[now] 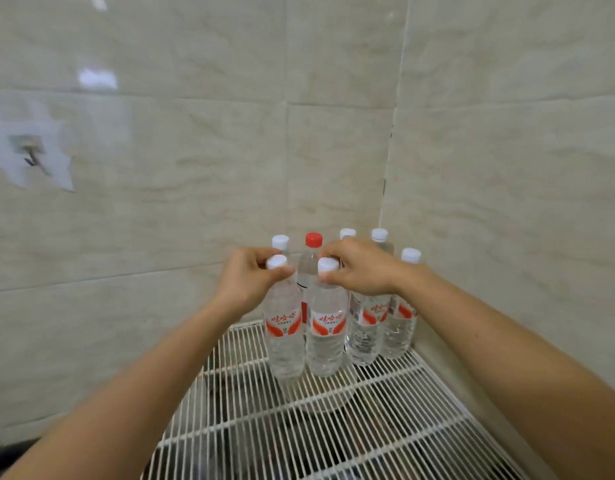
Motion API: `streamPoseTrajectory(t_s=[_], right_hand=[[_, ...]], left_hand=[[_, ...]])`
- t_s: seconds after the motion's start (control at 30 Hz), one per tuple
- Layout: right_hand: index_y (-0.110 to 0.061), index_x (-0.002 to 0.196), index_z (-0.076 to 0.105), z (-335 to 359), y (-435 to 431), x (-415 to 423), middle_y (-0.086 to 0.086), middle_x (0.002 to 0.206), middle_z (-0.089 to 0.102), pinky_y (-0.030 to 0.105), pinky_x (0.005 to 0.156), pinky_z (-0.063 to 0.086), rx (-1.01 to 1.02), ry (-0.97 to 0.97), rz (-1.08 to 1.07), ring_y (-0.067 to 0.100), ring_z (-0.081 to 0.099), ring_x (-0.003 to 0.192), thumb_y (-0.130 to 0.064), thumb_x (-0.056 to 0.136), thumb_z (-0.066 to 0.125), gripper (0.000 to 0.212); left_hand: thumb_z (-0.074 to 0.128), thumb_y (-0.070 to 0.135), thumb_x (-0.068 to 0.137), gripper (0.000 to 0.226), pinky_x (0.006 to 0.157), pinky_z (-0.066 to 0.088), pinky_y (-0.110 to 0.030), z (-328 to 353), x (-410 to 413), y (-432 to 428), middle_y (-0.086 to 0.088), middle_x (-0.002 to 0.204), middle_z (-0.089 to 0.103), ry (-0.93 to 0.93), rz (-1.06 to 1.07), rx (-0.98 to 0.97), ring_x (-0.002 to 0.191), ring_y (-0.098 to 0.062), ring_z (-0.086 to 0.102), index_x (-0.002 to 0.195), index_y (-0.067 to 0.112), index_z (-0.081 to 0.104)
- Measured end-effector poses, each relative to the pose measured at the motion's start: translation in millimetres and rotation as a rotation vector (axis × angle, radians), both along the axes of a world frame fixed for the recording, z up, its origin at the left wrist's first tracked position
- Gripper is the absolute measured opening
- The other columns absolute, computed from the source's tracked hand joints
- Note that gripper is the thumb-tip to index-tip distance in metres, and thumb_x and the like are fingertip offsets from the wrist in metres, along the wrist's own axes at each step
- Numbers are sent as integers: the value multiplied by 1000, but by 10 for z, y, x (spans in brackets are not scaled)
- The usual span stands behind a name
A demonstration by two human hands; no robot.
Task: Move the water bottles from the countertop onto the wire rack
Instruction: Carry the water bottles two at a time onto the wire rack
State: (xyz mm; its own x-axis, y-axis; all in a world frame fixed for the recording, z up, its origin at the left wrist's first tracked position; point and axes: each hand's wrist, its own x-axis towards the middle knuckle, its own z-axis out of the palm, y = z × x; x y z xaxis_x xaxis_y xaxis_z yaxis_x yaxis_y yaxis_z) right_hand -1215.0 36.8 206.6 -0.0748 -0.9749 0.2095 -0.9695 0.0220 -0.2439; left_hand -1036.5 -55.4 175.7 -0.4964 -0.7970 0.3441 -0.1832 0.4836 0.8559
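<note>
**Head view: two bottles gripped at the neck, low on the rack**

I had my left hand [250, 275] curled round the neck of the left bottle [285, 337] and my right hand [358, 268] round the neck of the right bottle [326, 337], fingers just under the white caps. Both bottles stood upright, side by side, on the wire rack [385, 410], in front of five more bottles, one of them a red-capped bottle [313, 240]. Whether they already bore on the wires I could not tell. Full, they would be weighty, thin-walled and squashy mid-body, so the stiff neck seemed the surest hold. Both forearms reached forward, hands near each other.
</note>
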Motion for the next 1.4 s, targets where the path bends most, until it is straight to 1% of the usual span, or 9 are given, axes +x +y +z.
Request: streamPoseTrajectory(t_s=[0.3, 0.43, 0.53, 0.7, 0.8, 0.97, 1.13, 1.3, 1.4], right_hand=[[-23, 76, 54, -87, -197, -206, -6, 76, 52, 41, 69, 46, -1, 25, 43, 20, 54, 77, -36, 87, 62, 19], [-16, 85, 61, -69, -228, -243, -6, 74, 53, 38, 68, 44, 0, 9, 60, 15, 51, 72, -32, 89, 63, 17], [-25, 79, 59, -69, -247, -249, -8, 73, 52, 34, 63, 41, 6, 9, 74, 11, 48, 68, -32, 89, 63, 13], [-37, 66, 45, -76, -240, -215, -12, 73, 49, 33, 63, 40, 18, 21, 66, 11, 49, 70, -33, 89, 63, 29], [-33, 69, 51, -67, -188, -205, -10, 69, 52, 34, 63, 42, 20, -23, 46, 14, 51, 69, -34, 86, 64, 22], [-22, 70, 54, -57, -102, -136, -6, 67, 52, 33, 59, 38, 4, 31, 30, 17, 52, 68, -34, 86, 62, 22], [-14, 87, 63, -24, -42, -77, -1, 78, 58, 32, 61, 31, -24, 102, -3, 21, 56, 78, -38, 87, 61, 24], [-17, 80, 55, -65, 3, -25, -7, 77, 53, 34, 70, 31, -70, 121, -15, 22, 53, 85, -39, 86, 62, 23], [-21, 108, 61, -74, 10, 41, -6, 104, 57, 41, 89, 36, -110, 116, -25, 24, 50, 114, -37, 87, 61, 27]], left_hand=[[74, 17, 78, 15, 68, 44, -31, -50, -145, -82, -4, 72, 59, -55, -6, 14, 68, -14, 51, 82, 3, 70], [72, 15, 81, 11, 47, 34, -7, -24, -190, -77, 15, 42, 46, -102, -24, -7, 40, 2, 40, 78, 4, 69], [72, 18, 81, 11, 46, 31, -10, -20, -215, -56, 15, 36, 42, -121, -36, -41, 36, 0, 36, 80, 7, 70], [72, 18, 81, 19, 53, 41, -13, -55, -223, -54, 16, 47, 52, -105, -27, -51, 47, 2, 45, 97, 8, 71], [73, 18, 81, 30, 82, 56, -36, -74, -199, -10, 0, 80, 71, -67, -27, -24, 79, -16, 66, 110, 12, 68], [70, 25, 83, 48, 66, 41, -10, -164, -196, 33, 7, 96, 64, -62, 23, -98, 75, 4, 53, 128, 15, 57], [71, 29, 81, 48, 75, 49, -22, -199, -164, 43, 5, 99, 68, -60, 63, -120, 81, -5, 57, 127, 18, 59], [71, 36, 80, 55, 88, 51, -36, -210, -89, 42, 3, 115, 67, -124, 103, -128, 98, -15, 62, 132, 26, 54], [67, 36, 83, 57, 87, 47, -30, -206, -20, 81, 0, 124, 62, -133, 144, -140, 105, -15, 59, 136, 24, 49]])
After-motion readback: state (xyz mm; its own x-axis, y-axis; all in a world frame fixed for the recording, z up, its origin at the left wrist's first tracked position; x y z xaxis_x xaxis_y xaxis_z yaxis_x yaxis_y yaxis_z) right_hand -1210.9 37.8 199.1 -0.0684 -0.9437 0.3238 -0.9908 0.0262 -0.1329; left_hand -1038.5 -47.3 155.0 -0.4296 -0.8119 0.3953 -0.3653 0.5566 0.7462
